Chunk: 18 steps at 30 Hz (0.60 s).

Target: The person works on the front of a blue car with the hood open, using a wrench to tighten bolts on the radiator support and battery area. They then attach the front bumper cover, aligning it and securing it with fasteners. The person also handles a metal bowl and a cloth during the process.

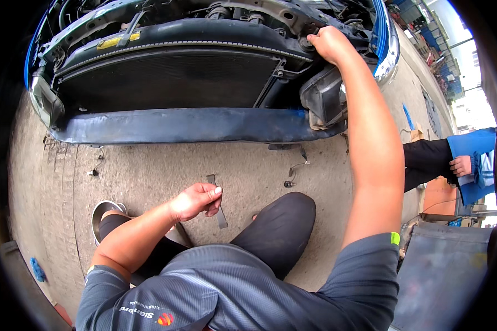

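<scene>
Spanning the front of the blue car [382, 38], a finely textured black radiator [160, 83] sits above a smooth, dark bar [199, 126], over rough concrete [149, 168]. At the radiator's upper right corner, my right hand [331, 44] touches the metal frame [284, 11] with bent fingers; from my station I cannot tell whether they pinch anything. My left hand [193, 203] is half curled, thumb forward, at a flat, narrow strip [222, 220]; I cannot tell whether it holds it. A yellow label [110, 42] marks the radiator's upper left edge; pale lettering crosses my grey shirt [204, 287].
</scene>
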{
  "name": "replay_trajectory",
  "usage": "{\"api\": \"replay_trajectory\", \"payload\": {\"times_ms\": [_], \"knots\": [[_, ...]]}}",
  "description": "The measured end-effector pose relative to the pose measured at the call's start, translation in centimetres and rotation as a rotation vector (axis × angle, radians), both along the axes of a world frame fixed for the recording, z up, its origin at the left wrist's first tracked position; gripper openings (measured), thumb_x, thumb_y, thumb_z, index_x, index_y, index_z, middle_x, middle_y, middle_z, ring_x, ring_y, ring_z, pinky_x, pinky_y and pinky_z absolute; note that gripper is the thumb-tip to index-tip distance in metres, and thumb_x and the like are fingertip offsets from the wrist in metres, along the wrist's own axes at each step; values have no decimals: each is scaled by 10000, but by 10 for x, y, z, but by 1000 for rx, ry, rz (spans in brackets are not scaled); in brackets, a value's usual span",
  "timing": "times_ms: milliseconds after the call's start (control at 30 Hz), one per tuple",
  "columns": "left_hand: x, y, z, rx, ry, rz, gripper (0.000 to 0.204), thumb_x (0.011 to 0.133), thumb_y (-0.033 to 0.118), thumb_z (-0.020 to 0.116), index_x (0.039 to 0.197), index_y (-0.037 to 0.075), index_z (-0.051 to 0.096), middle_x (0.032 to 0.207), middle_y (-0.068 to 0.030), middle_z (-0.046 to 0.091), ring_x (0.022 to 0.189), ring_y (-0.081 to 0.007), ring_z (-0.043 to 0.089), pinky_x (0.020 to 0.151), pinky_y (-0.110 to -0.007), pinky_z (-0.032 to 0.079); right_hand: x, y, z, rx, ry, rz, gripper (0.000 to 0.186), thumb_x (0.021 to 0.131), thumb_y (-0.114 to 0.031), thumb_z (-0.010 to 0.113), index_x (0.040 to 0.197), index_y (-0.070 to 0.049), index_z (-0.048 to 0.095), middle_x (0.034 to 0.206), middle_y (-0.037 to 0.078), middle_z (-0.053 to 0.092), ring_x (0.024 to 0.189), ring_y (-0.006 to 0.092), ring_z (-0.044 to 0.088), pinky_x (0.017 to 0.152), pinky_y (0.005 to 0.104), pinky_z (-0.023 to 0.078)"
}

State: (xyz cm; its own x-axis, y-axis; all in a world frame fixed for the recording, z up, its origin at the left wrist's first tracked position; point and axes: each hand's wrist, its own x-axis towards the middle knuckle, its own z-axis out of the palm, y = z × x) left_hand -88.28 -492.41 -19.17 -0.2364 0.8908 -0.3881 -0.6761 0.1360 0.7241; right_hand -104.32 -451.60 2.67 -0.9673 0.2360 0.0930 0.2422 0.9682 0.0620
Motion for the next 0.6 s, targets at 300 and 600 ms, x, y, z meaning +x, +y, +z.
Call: {"api": "replay_trajectory", "payload": {"times_ms": [300, 600], "knots": [[11, 5, 5, -1, -30, 6, 440, 1029, 405, 488, 772, 52, 548, 642, -25, 504, 581, -134, 494, 564, -282, 394, -14, 25, -13, -98, 7, 77, 401, 922, -338, 622, 924, 54, 705, 830, 264, 670, 801, 386, 667, 786, 426, 506], [11, 7, 8, -18, -86, 39, 417, 1019, 381, 513, 771, 48, 548, 674, -47, 519, 611, -171, 498, 590, -297, 397, -17, 18, -16, 14, 77, 40, 444, 911, -386, 628, 976, 46, 708, 936, 283, 673, 914, 411, 657, 848, 422, 496]]}}
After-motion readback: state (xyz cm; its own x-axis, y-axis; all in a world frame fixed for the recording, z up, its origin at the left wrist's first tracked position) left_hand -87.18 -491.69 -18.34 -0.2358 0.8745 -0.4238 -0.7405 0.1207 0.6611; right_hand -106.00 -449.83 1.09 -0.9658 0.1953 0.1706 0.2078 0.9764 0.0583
